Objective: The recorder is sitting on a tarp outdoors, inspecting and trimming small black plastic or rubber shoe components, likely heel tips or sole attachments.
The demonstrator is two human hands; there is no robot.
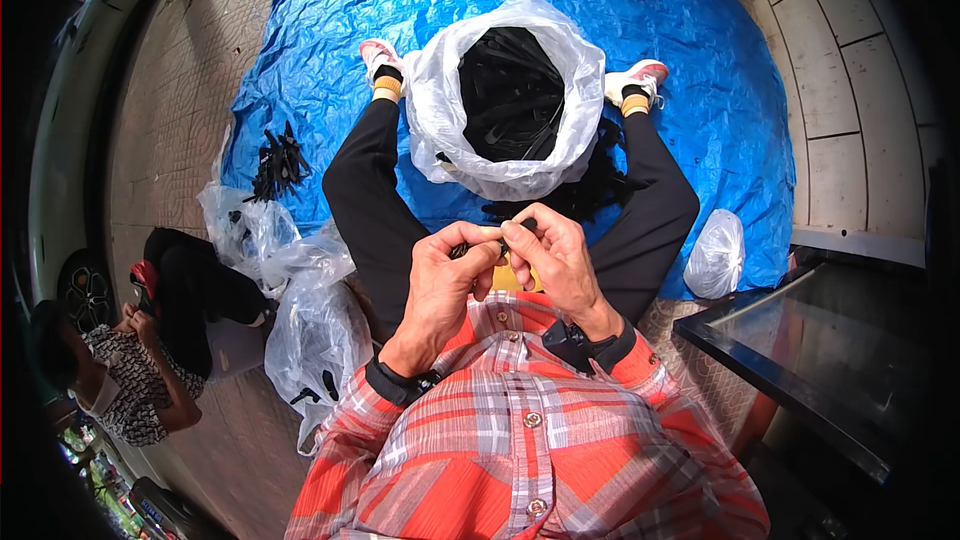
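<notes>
In front of my lap, my left hand (pixel 440 275) and my right hand (pixel 562 265) meet with fingers pinched together. Small dark pieces (pixel 460 250) show between the left fingers, and a black piece (pixel 529 227) sticks out at the right fingertips. My fingers hide most of them, so I cannot tell their exact shape. Just beyond stands a large translucent plastic bag (pixel 432 105), its mouth wide and rolled back. It holds many thin black strips (pixel 510 90). More black pieces (pixel 580 195) lie heaped against its near right side. Something yellow (pixel 505 280) shows beneath my hands.
A blue tarp (pixel 700 60) spreads under my outstretched legs. To the left lie a pile of black pieces (pixel 280 162) and clear plastic bags (pixel 315 330). A person (pixel 140 360) sits farther left. On the right are a tied white bag (pixel 716 255) and a dark-framed glossy panel (pixel 800 340).
</notes>
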